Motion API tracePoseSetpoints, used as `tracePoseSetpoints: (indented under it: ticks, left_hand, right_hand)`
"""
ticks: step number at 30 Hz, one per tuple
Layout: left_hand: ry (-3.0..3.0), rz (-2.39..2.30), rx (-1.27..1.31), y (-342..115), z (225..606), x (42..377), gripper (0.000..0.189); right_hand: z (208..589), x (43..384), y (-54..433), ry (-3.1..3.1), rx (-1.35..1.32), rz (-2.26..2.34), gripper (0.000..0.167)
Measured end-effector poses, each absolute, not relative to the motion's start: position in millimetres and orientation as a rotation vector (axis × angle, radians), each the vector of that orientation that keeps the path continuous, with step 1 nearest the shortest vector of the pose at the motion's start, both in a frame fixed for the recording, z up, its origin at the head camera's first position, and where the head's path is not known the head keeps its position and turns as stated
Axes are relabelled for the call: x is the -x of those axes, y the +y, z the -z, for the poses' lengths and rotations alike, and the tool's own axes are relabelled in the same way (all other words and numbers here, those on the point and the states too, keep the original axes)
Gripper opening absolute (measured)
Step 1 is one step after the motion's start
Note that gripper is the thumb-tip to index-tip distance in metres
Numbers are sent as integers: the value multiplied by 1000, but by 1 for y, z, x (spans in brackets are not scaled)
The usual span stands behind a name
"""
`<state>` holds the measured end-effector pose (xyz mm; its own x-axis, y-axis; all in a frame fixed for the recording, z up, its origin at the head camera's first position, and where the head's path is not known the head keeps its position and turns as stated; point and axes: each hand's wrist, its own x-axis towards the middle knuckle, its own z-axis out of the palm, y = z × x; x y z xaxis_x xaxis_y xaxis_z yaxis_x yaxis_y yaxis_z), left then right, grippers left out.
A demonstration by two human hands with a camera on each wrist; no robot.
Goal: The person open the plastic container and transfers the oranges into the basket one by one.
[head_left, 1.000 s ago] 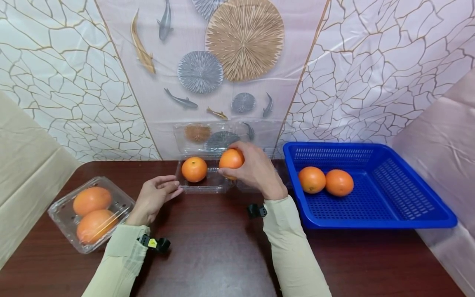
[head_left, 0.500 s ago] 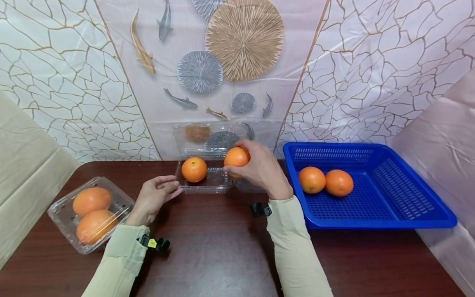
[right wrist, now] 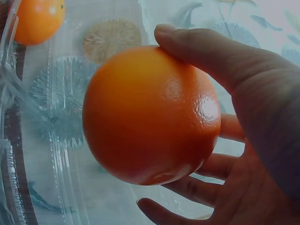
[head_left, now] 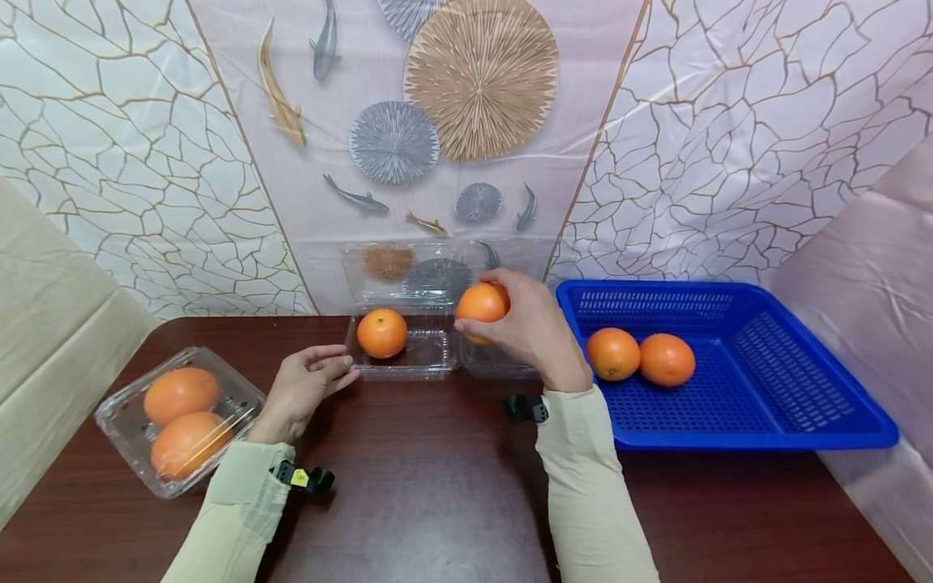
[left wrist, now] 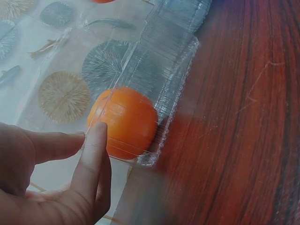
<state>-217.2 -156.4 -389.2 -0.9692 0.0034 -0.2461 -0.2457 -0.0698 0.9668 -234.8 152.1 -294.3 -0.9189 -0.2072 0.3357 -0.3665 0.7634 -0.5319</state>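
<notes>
The right hand [head_left: 535, 325] gripped an orange [head_left: 481, 301]
This orange was over the right clear container [head_left: 501, 367]; the left hand [head_left: 302, 389] pinched the rim of the left clear container [head_left: 432, 352], where another orange [head_left: 382, 333] sat.

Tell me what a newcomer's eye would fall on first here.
Probably the bright blue basket at right on the table, holding two oranges. Next, another orange held in the right hand, by the open clear containers at the back. Behind everything, a large golden disc stands out on the backdrop.
</notes>
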Motion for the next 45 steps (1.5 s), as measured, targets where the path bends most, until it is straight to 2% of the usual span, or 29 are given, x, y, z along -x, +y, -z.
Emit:
tracePoseSetpoints:
  ticks: [45]
  left_hand:
    - [2036,-2145,270,-158,391,218,48]
  right_hand:
    - [283,228,190,-2725,-174,-899,63]
